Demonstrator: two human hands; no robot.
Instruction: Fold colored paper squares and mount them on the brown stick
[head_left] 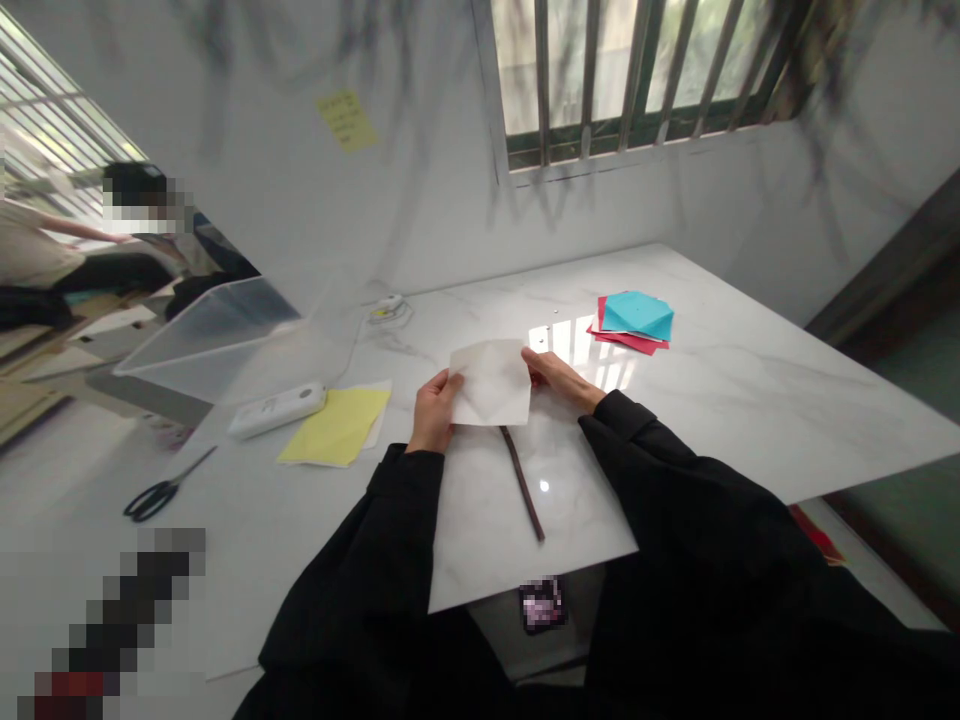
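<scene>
Between both hands a white sheet of paper (491, 385) is held up above the marble-patterned table (720, 400). My left hand (433, 410) pinches its left edge, thumb on top. At the upper right edge, my right hand (559, 378) grips the same sheet, its fingers partly hidden. Faint crease lines show on the paper. Below it lies a thin dark brown stick (523, 485), its far end covered by the sheet.
A stack of blue and red folded papers (637, 318) lies at the right back. To the left are yellow paper (335, 427), a white oblong device (277, 410), scissors (166, 488) and a clear plastic bin (217, 335). People sit beyond, far left.
</scene>
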